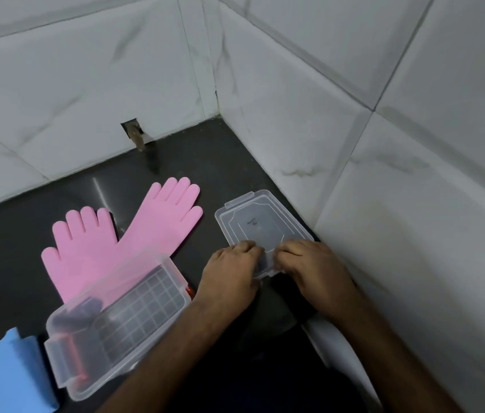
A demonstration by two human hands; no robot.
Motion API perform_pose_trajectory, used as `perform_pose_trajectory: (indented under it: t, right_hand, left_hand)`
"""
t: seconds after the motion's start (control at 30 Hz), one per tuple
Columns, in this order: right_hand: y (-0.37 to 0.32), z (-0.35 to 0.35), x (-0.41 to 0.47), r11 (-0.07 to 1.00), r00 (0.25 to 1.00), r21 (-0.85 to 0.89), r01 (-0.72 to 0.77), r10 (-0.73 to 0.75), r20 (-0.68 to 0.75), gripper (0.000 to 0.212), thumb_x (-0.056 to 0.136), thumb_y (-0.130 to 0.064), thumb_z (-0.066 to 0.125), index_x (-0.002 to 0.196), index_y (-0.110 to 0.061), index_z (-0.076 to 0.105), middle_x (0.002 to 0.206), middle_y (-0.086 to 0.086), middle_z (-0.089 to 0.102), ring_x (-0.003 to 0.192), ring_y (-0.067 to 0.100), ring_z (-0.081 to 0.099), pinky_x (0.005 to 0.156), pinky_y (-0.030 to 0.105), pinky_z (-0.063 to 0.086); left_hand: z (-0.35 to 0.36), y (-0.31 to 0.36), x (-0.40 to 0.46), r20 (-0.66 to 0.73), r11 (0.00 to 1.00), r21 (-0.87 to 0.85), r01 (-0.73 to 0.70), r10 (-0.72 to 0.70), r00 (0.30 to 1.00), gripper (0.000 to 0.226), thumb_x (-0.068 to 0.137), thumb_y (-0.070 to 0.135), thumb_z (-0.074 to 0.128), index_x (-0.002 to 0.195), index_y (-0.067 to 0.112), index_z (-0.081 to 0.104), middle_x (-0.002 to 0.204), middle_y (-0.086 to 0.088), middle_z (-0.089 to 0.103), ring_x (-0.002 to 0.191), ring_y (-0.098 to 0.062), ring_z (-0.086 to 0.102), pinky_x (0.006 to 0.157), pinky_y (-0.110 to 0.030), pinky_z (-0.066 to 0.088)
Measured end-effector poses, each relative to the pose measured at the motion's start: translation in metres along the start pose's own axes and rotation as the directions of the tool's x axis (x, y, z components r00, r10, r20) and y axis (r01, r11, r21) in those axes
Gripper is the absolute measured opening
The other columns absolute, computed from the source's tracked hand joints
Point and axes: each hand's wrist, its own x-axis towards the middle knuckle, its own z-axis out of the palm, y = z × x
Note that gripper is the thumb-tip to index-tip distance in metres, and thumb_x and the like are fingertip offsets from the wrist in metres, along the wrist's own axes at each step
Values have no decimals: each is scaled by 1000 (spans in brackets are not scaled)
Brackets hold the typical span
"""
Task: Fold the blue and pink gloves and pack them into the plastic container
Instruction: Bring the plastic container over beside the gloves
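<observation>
1. Pink gloves (122,242) lie flat and unfolded on the dark worktop (12,248), crossed at the cuffs. One points its fingers away from me toward the wall; the other slants up and to the right, long axis running diagonally toward the corner.
2. Their cuff ends are tucked under the near-left plastic container (116,323), which lies with its long axis running from near-left to far-right. It is open on top, and I can see a grid pattern through it.
3. Something blue (0,374), which I take for the blue gloves, sits at the bottom-left edge, just beside the container's latch end. It is cut off by the frame, so I cannot tell how it is folded.
4. My left hand (229,272) and my right hand (312,269) both have their fingers curled over the near edge of the clear lid (256,216), pinching it. The lid lies flat to the right, well apart from the container.
5. I judge the step in hand to be setting the lid aside; no folding of the pink pair has begun.
6. Next I would need to let go of the lid, reach left, draw the pink gloves out from under the container, and fold each along its length so it fits the box.
</observation>
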Motion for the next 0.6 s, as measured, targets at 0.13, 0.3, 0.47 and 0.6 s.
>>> perform_pose_trajectory:
  t: [0.13,0.3,0.47,0.6]
  right_hand:
    - [11,15,4,1000,994,-8,-28,29,109,15,82,-16,66,96,-22,70,107,-5,69,98,22,64,87,33,48]
    - [9,18,6,997,992,-26,-69,71,106,21,87,-14,63,102,-24,73,105,-4,71,101,23,67,90,38,49]
    - [-24,5,24,995,998,88,-53,57,-35,25,93,-14,63,115,-20,71,107,-2,70,97,22,65,82,36,49]
    - [-75,-7,47,982,998,188,2,10,-67,31,96,-20,62,127,-19,66,120,0,67,110,18,62,94,33,51]
  left_hand:
    - [9,-1,7,101,998,-33,59,-55,993,51,94,42,66,141,25,55,151,3,50,131,-19,55,108,-38,43]
    - [6,-5,8,72,994,-54,98,-94,993,53,98,42,63,146,24,52,152,0,51,132,-20,55,113,-39,43]
    - [-21,-15,-12,-142,977,-98,187,-200,970,52,98,38,63,145,21,52,147,-1,58,127,-24,60,109,-41,46]
    - [-42,-39,-46,-273,936,-214,280,-332,903,51,96,33,67,144,21,54,139,-2,65,120,-24,65,104,-41,51]
